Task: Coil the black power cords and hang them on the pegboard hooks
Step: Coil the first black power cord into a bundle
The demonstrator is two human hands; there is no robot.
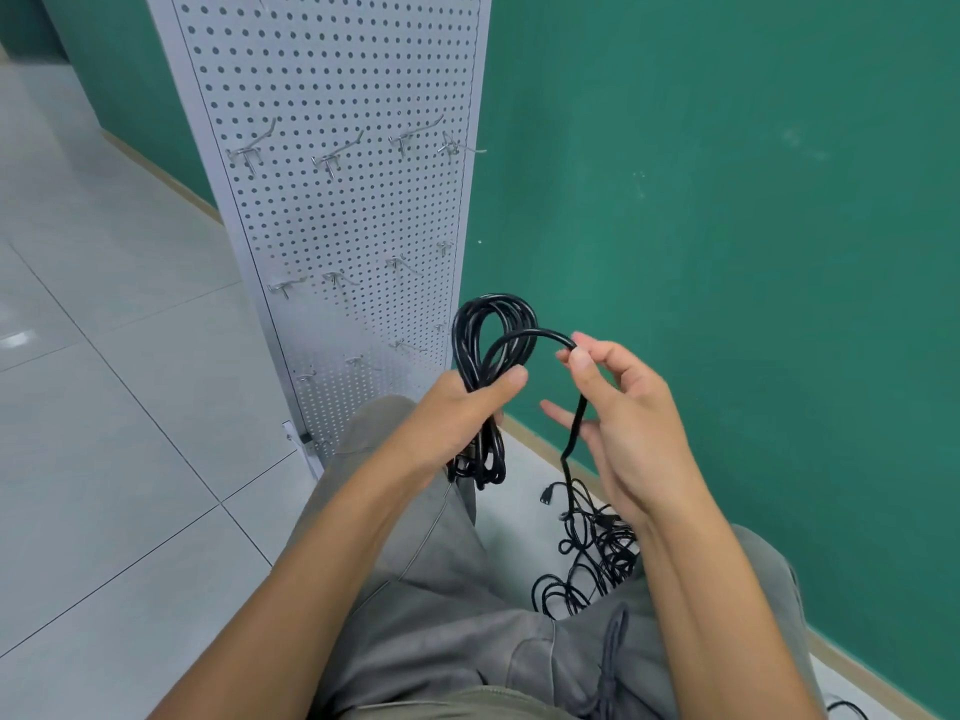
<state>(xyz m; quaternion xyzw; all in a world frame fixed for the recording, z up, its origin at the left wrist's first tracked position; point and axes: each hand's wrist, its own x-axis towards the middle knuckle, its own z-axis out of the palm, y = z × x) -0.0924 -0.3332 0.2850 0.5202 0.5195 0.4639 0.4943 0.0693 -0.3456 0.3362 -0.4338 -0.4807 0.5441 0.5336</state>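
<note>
I see the pegboard (332, 210) upright ahead-left against the wall (727, 200), hooks (332, 158) in rows on it. Before it, my left hand (457, 413) holds the coil (488, 345); my right hand (623, 413) is beside it. Loose cords (592, 553) lie on the floor (104, 407) below.

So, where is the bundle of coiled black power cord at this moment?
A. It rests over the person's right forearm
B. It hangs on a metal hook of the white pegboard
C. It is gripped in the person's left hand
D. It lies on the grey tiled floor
C: the left hand grips the coiled black power cord, while the right hand pinches its loose end; the metal hooks of the white pegboard carry nothing.
</note>
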